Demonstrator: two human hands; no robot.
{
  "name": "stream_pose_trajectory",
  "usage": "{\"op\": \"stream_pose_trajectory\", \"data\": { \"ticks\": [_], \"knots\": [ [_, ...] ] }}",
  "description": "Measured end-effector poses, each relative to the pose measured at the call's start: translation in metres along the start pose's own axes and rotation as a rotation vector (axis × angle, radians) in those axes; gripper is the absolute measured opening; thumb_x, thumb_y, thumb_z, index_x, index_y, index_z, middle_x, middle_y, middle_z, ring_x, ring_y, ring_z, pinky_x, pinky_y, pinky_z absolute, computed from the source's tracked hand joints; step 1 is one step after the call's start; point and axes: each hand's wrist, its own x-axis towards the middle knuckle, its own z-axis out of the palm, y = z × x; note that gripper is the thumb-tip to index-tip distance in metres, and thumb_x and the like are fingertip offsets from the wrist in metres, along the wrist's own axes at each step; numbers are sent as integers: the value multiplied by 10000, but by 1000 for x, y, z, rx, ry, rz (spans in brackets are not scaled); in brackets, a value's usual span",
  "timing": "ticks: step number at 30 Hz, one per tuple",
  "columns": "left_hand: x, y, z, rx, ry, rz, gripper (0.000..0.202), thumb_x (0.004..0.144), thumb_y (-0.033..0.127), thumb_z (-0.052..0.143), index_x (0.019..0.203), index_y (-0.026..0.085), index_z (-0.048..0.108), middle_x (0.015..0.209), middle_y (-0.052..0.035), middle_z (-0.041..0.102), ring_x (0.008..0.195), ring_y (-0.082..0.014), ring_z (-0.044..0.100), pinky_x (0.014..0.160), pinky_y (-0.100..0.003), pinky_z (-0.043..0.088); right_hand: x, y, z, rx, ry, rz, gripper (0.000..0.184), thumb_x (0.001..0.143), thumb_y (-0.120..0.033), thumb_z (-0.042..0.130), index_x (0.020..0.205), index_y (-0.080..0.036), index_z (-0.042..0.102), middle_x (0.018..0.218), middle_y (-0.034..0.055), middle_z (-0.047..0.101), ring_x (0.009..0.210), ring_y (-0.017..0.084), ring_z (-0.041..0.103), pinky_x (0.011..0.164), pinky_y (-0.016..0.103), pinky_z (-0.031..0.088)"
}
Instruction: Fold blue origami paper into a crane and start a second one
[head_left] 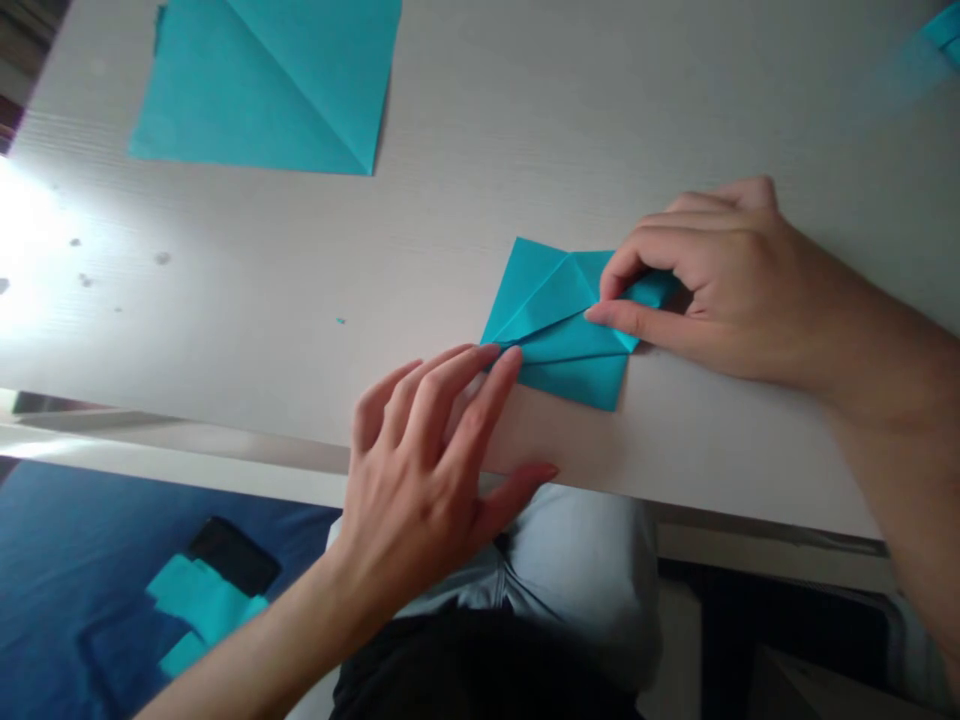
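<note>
A small folded teal paper (559, 335) lies near the front edge of the pale table (465, 180). My right hand (720, 280) pinches the paper's right flap between thumb and bent forefinger. My left hand (431, 470) has its fingers stretched out, their tips resting on the paper's lower left corner, with the thumb at the table's edge.
A larger teal sheet (274, 80) with a diagonal crease lies at the table's far left. Another teal scrap (943, 28) shows at the top right corner. Below the table, a dark phone (232, 555) and teal paper pieces (199, 605) lie on a blue surface (67, 560).
</note>
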Motion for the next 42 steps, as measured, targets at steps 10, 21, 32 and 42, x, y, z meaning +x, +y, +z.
{"op": "stream_pose_trajectory", "data": {
  "ticks": [10, 21, 32, 42],
  "knots": [
    [-8, -4, 2, 27, -8, -37, 605, 1189, 447, 739, 1768, 323, 615, 1823, -162, 682, 1663, -432, 719, 1340, -670, 668, 0, 1, 0, 12, 5, -17, 257, 1175, -511, 734, 974, -350, 728, 968, 25, 881, 1044, 379, 815, 1142, 672, 472],
    [-7, 4, 8, 36, -3, 23, 648, 1231, 438, 717, 1816, 197, 578, 1814, -145, 739, 1706, -389, 683, 1436, -602, 558, 0, 0, 0, 14, 11, 5, 281, 1161, -518, 745, 927, -362, 738, 952, 18, 859, 1021, 383, 814, 1140, 685, 473],
    [-2, 22, 17, 99, 81, 18, 532, 1231, 298, 620, 1701, 56, 679, 1761, -170, 780, 1677, -337, 692, 1563, -467, 277, 5, -1, -3, 87, -25, 69, 295, 1104, -625, 812, 918, -397, 807, 956, 40, 878, 1070, 415, 790, 1059, 660, 486],
    [18, 50, 28, 117, -27, 67, 782, 1302, 675, 523, 1870, 145, 607, 1920, -108, 633, 1726, -334, 676, 1480, -501, 451, 3, -1, -2, 54, -22, 43, 238, 1119, -568, 785, 969, -383, 798, 963, 51, 866, 1088, 425, 792, 1122, 681, 458]
  ]
}}
